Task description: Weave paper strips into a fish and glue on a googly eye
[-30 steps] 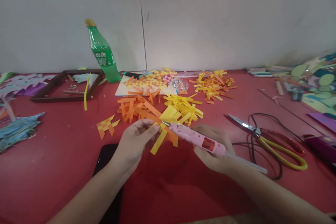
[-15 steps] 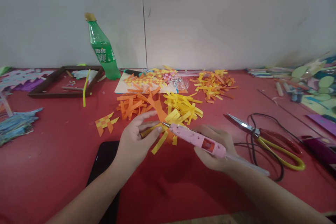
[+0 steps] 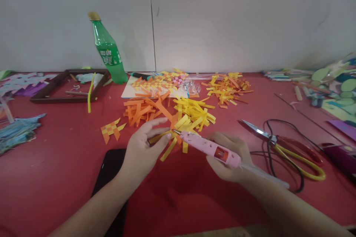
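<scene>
My right hand (image 3: pixel 230 155) is wrapped round a pink hot glue gun (image 3: pixel 205 146), with a clear glue stick (image 3: pixel 264 174) coming out of its back end. The metal nozzle points left, at the fingertips of my left hand (image 3: pixel 148 142). That hand pinches woven yellow and orange paper strips (image 3: pixel 169 149), partly hidden by the fingers and the nozzle. Whether the nozzle touches the paper I cannot tell. Just beyond lie a pile of orange strips (image 3: pixel 140 111) and a pile of yellow strips (image 3: pixel 194 111). Left of my left hand lies a woven paper fish (image 3: pixel 112 130).
Scissors (image 3: pixel 283 146) and a black cord (image 3: pixel 269 159) lie on the right. A black phone (image 3: pixel 109 174) is under my left forearm. A green bottle (image 3: pixel 109 55) leans at the back beside a brown frame (image 3: pixel 59 100). More strips (image 3: pixel 226 89) lie at the back.
Almost nothing differs. The glue gun and my right hand have shifted very slightly to the right, while my left hand keeps its pinch on the paper strips.
</scene>
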The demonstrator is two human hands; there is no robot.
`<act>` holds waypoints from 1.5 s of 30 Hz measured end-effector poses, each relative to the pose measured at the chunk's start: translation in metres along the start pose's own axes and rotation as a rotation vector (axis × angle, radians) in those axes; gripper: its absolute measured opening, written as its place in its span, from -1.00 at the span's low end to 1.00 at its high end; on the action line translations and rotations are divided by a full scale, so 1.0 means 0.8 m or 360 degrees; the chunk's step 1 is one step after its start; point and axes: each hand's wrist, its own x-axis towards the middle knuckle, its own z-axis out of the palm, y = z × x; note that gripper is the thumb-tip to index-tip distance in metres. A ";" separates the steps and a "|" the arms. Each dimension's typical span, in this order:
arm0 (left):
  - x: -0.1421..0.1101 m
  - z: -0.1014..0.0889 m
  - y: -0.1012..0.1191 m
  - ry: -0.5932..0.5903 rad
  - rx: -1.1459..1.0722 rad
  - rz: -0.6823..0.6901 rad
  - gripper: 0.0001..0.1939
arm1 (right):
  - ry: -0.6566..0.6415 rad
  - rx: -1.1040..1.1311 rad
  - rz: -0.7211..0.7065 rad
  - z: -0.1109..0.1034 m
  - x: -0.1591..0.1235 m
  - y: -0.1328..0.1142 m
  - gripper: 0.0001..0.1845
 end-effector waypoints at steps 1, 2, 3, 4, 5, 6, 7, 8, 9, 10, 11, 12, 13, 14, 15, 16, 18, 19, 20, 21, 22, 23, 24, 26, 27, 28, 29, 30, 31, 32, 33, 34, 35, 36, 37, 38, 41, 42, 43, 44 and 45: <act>0.000 0.000 0.000 -0.0008 -0.0004 -0.0005 -0.62 | -0.0017 -0.0008 0.0010 0.000 -0.001 0.000 -0.85; 0.000 0.000 0.001 -0.0015 -0.0012 -0.0011 -0.62 | -0.0021 -0.0007 0.0023 0.001 -0.001 -0.001 -0.86; 0.000 0.000 0.001 -0.0017 -0.0018 -0.0014 -0.62 | -0.0008 0.0004 0.0038 0.001 -0.002 -0.001 -0.86; 0.000 0.001 0.001 -0.0011 -0.0022 -0.0015 -0.62 | 0.0011 0.0021 0.0052 0.001 -0.003 -0.001 -0.86; -0.001 0.000 0.001 -0.0003 -0.0025 -0.0016 -0.62 | 0.0023 0.0037 0.0062 0.001 -0.003 -0.001 -0.86; -0.001 0.000 0.000 0.0003 -0.0026 -0.0018 -0.61 | 0.0027 0.0047 0.0069 0.001 -0.003 0.000 -0.86; -0.001 0.000 0.000 0.0006 -0.0022 -0.0020 -0.61 | 0.0019 0.0047 0.0071 0.000 -0.003 0.000 -0.86; -0.001 0.000 -0.001 0.0005 -0.0015 -0.0022 -0.60 | 0.0003 0.0039 0.0069 0.000 -0.003 0.000 -0.86; -0.001 -0.001 -0.001 0.0001 -0.0006 -0.0022 -0.61 | -0.0009 0.0033 0.0063 -0.001 -0.002 0.000 -0.87; -0.001 -0.001 -0.002 -0.0002 0.0004 -0.0017 -0.61 | -0.0014 0.0027 0.0060 -0.001 -0.002 0.000 -0.87; -0.001 -0.001 -0.002 -0.0003 0.0012 -0.0008 -0.62 | -0.0014 0.0022 0.0062 -0.002 -0.002 0.000 -0.87; -0.001 -0.001 -0.002 -0.0001 0.0016 0.0000 -0.62 | -0.0020 0.0018 0.0072 -0.002 -0.002 0.000 -0.87; -0.001 -0.002 -0.002 0.0001 0.0018 0.0003 -0.63 | -0.0016 0.0015 0.0078 -0.003 -0.002 0.000 -0.86; -0.001 -0.001 -0.002 0.0000 0.0018 0.0002 -0.63 | -0.0012 0.0013 0.0073 -0.003 -0.002 0.000 -0.86; -0.001 -0.001 -0.001 -0.0001 0.0017 -0.0001 -0.63 | -0.0006 0.0011 0.0059 -0.003 -0.002 0.000 -0.86; 0.000 -0.001 -0.001 -0.0004 0.0014 -0.0005 -0.63 | 0.0003 0.0011 0.0037 -0.003 -0.002 0.000 -0.86; 0.000 -0.001 -0.001 -0.0006 0.0002 -0.0006 -0.63 | 0.0002 0.0006 0.0001 -0.002 -0.003 0.000 -0.85; 0.000 0.000 -0.001 -0.0002 -0.0009 -0.0004 -0.63 | 0.0005 0.0002 -0.0002 -0.001 -0.003 0.000 -0.85; 0.000 0.000 0.000 0.0003 -0.0019 -0.0005 -0.63 | 0.0008 0.0000 0.0004 0.000 -0.003 0.000 -0.85; 0.000 0.000 0.000 0.0008 -0.0028 -0.0007 -0.63 | 0.0021 0.0000 0.0011 0.000 -0.003 0.000 -0.85; -0.001 0.000 0.001 0.0014 -0.0033 -0.0010 -0.63 | 0.0034 0.0004 0.0013 0.001 -0.003 0.001 -0.85; -0.001 0.000 0.002 0.0019 -0.0033 -0.0014 -0.63 | 0.0040 0.0010 0.0013 0.001 -0.003 0.001 -0.85; -0.001 0.000 0.004 0.0022 -0.0028 -0.0018 -0.63 | 0.0035 0.0017 0.0012 0.001 -0.003 0.001 -0.86; -0.002 0.001 0.007 0.0031 -0.0001 -0.0028 -0.63 | 0.0009 0.0027 0.0023 0.000 -0.003 0.000 -0.86; -0.002 0.001 0.008 0.0038 0.0016 -0.0031 -0.62 | 0.0002 0.0027 0.0040 -0.001 -0.002 -0.001 -0.86; -0.002 0.001 0.009 0.0046 0.0031 -0.0032 -0.62 | -0.0005 0.0025 0.0059 -0.001 -0.002 -0.001 -0.85; -0.002 0.001 0.009 0.0054 0.0038 -0.0030 -0.62 | -0.0001 0.0023 0.0071 -0.001 -0.002 -0.001 -0.84; -0.002 0.001 0.009 0.0061 0.0034 -0.0022 -0.62 | 0.0008 0.0022 0.0070 -0.002 -0.002 -0.002 -0.84; -0.002 0.001 0.007 0.0060 0.0016 -0.0018 -0.62 | 0.0020 0.0022 0.0060 -0.002 -0.002 -0.002 -0.84; -0.002 0.000 0.006 0.0057 -0.0012 -0.0020 -0.62 | 0.0024 0.0021 0.0044 -0.002 -0.001 -0.002 -0.84; -0.002 0.000 0.004 0.0053 -0.0045 -0.0026 -0.62 | 0.0025 0.0016 0.0024 -0.003 -0.001 -0.002 -0.84; -0.001 -0.001 0.002 0.0056 -0.0079 -0.0037 -0.62 | 0.0013 0.0007 0.0009 -0.003 -0.001 -0.002 -0.84; -0.001 -0.001 0.001 0.0064 -0.0113 -0.0049 -0.62 | 0.0005 -0.0002 0.0002 -0.003 -0.001 -0.003 -0.85; 0.000 -0.002 -0.001 0.0078 -0.0145 -0.0065 -0.62 | -0.0004 -0.0009 0.0007 -0.004 -0.001 -0.003 -0.85; 0.001 -0.003 -0.001 0.0098 -0.0177 -0.0083 -0.61 | -0.0005 -0.0012 0.0008 -0.004 -0.001 -0.003 -0.86; 0.001 -0.003 -0.001 0.0120 -0.0205 -0.0103 -0.60 | -0.0004 -0.0012 0.0010 -0.004 -0.001 -0.003 -0.87; 0.002 -0.003 0.000 0.0163 -0.0225 -0.0165 -0.55 | 0.0001 -0.0015 -0.0014 -0.004 -0.001 -0.004 -0.87; 0.002 -0.002 0.001 0.0168 -0.0207 -0.0174 -0.54 | -0.0011 -0.0020 -0.0024 -0.004 -0.001 -0.005 -0.87; 0.002 -0.002 0.002 0.0172 -0.0182 -0.0172 -0.53 | -0.0016 -0.0024 -0.0035 -0.003 0.000 -0.005 -0.87; 0.002 -0.002 0.003 0.0167 -0.0158 -0.0162 -0.53 | -0.0017 -0.0028 -0.0041 -0.003 0.000 -0.006 -0.87; 0.002 -0.002 0.003 0.0158 -0.0142 -0.0148 -0.53 | -0.0019 -0.0032 -0.0042 -0.003 0.000 -0.006 -0.88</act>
